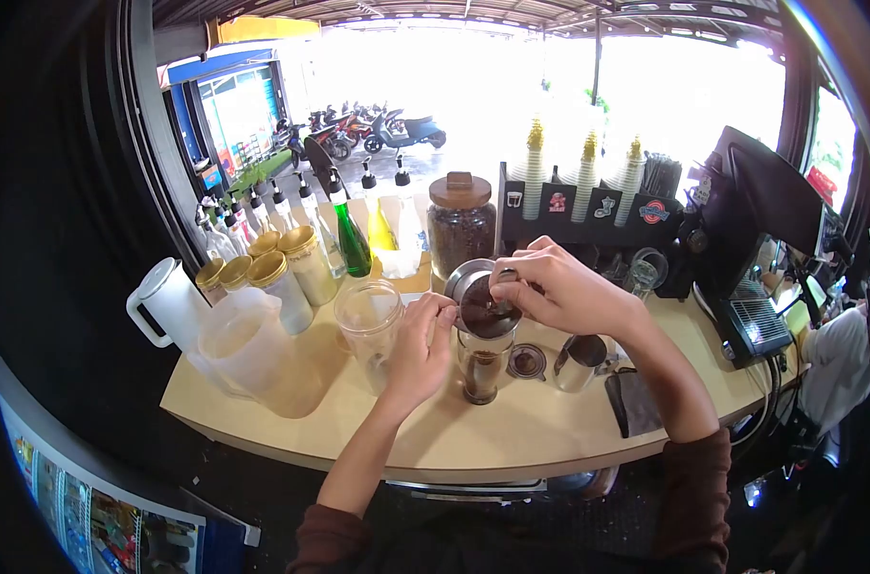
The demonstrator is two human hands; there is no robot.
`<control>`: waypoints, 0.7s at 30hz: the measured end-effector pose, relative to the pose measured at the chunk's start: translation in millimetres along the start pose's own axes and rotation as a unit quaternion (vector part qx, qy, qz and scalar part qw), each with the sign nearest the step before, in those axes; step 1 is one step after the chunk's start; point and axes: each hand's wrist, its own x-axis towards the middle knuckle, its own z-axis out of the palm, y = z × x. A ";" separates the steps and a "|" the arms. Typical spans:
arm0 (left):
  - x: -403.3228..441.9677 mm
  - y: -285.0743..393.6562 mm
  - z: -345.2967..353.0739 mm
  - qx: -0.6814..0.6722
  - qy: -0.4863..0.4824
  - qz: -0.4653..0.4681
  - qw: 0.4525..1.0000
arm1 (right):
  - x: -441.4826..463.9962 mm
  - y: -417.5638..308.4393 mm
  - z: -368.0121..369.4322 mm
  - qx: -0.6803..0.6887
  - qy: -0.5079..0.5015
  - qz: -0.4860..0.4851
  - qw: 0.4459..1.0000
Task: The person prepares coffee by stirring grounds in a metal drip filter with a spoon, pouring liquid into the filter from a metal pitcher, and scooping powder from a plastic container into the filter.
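Metal cup (460, 281), dark grounds (481, 312) inside, above clear cylinder (483, 368)

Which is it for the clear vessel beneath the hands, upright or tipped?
Upright: the clear vessel has its base on the counter, and its walls rise toward the left hand and right hand.

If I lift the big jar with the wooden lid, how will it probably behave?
The jar would probably feel heavy, because dark contents fill much of what shows. Its clear, shiny wall looks like glass, so it may be slippery and fragile. The wooden lid looks like a separate piece, so it might come off alone.
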 end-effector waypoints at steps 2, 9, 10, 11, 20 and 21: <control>-1.0 1.6 -1.0 -0.011 0.007 -0.008 1.000 | -4.4 -2.4 8.5 0.004 0.015 -0.029 0.999; 2.0 1.5 -3.5 -0.057 0.012 -0.022 0.998 | -38.8 2.4 17.3 0.244 0.142 0.033 0.959; 2.9 1.7 -3.9 -0.050 0.013 -0.018 0.998 | -46.5 3.2 17.7 0.318 0.181 0.048 0.929; 3.4 2.4 -4.1 -0.050 0.012 -0.019 0.999 | -55.9 4.0 14.2 0.320 0.184 0.049 0.928; 7.9 9.6 -3.3 -0.058 0.029 -0.059 0.996 | -139.1 29.7 53.5 0.242 0.299 0.114 0.916; 8.1 11.1 -2.7 -0.067 0.039 -0.074 0.994 | -144.2 34.8 67.5 0.152 0.280 0.125 0.939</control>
